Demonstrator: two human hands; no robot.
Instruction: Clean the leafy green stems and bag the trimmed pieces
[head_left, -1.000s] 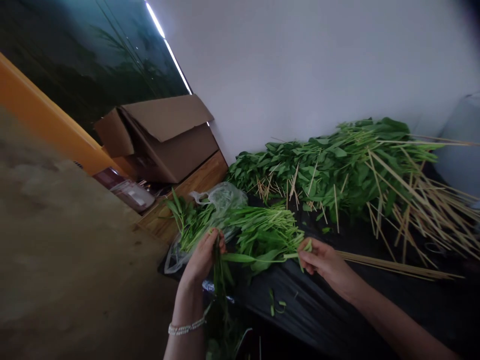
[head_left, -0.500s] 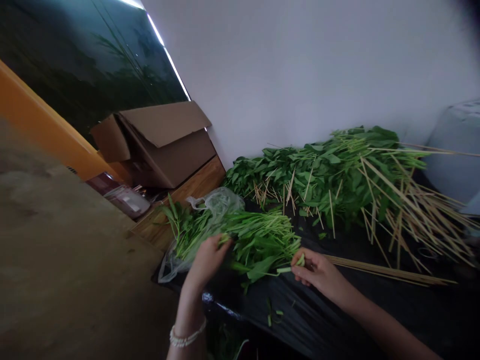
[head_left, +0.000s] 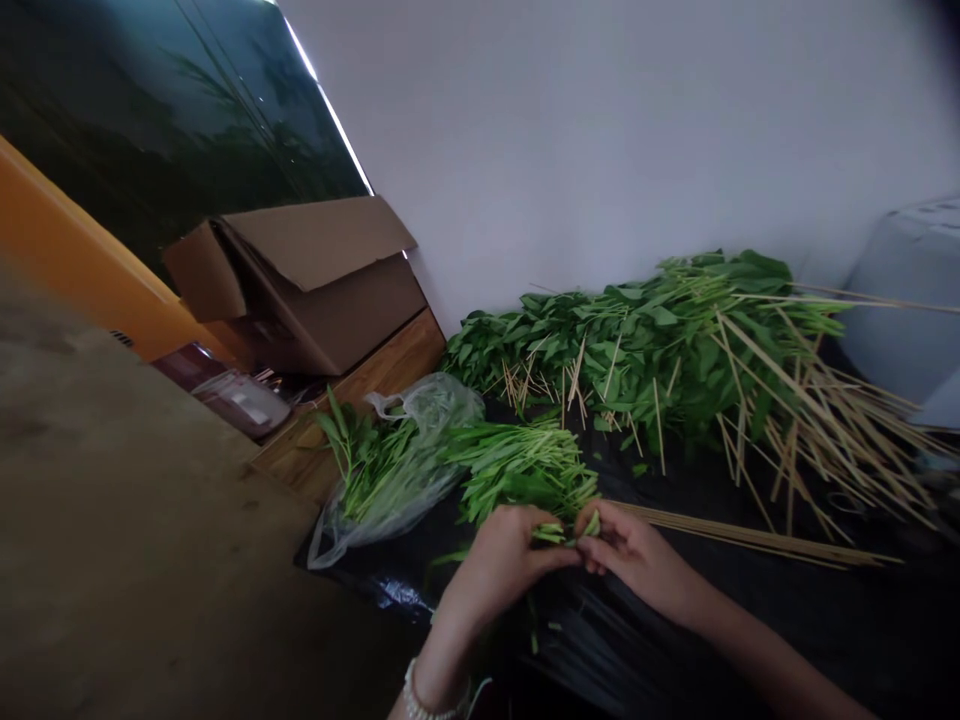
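Observation:
My left hand (head_left: 504, 560), with a pale bracelet on its wrist, is closed around a few green vegetable stems (head_left: 550, 533) whose cut ends stick out toward the right. Almost touching it, my right hand (head_left: 626, 555) pinches a short piece of pale green stem (head_left: 592, 524) between thumb and fingers. Just behind both hands lies a pile of leafy green stems (head_left: 525, 465). To its left, more greens rest in a clear plastic bag (head_left: 420, 480). What lies under my palms is hidden.
Bundled greens (head_left: 630, 340) line the wall, with many thin sticks (head_left: 810, 400) among and beside them. A row of sticks (head_left: 750, 535) lies right of my right hand on black plastic sheeting (head_left: 675, 665). An open cardboard box (head_left: 337, 310) stands at the back left.
My left hand has moved right, from near the bag to beside my right hand. The right hand stays closed in nearly the same place. The view has shifted slightly.

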